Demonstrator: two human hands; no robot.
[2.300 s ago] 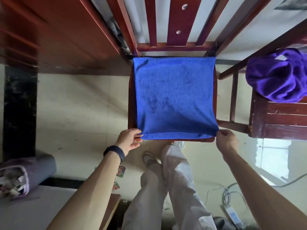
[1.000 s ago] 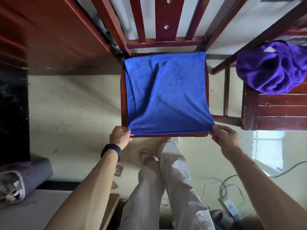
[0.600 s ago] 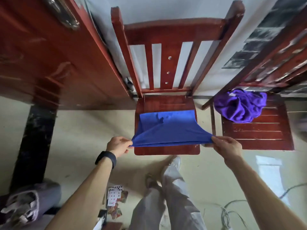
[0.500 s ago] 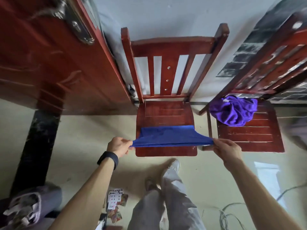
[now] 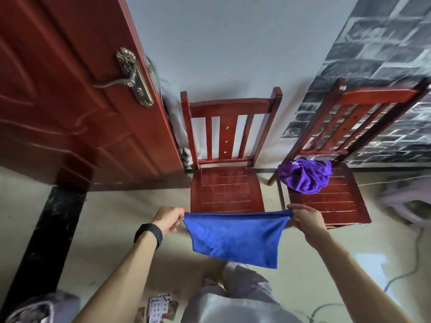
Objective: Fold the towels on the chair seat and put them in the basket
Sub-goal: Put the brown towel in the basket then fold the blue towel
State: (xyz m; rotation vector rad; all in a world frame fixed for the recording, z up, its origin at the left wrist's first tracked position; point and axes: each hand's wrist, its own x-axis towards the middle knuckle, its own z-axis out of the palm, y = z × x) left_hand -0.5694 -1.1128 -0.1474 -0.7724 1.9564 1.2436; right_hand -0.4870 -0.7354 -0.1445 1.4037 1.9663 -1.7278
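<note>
A blue towel (image 5: 235, 238) hangs in the air in front of the middle red wooden chair (image 5: 227, 190), clear of its bare seat. My left hand (image 5: 169, 219) pinches the towel's upper left corner and my right hand (image 5: 305, 219) pinches its upper right corner, so the top edge is stretched between them. A crumpled purple towel (image 5: 305, 174) lies at the back left of the seat of the right-hand chair (image 5: 331, 201). I see no basket that I can tell for sure.
A red door (image 5: 70, 101) with a brass handle stands open at the left. A grey rounded object (image 5: 410, 203) sits on the floor at the far right. Playing cards (image 5: 161, 308) and cables (image 5: 396, 278) lie on the floor near my legs.
Both hands lifted the blue towel off the middle chair's seat and drew it toward me; it now hangs free. The view tilted up to show the chairs' backs and the wall.
</note>
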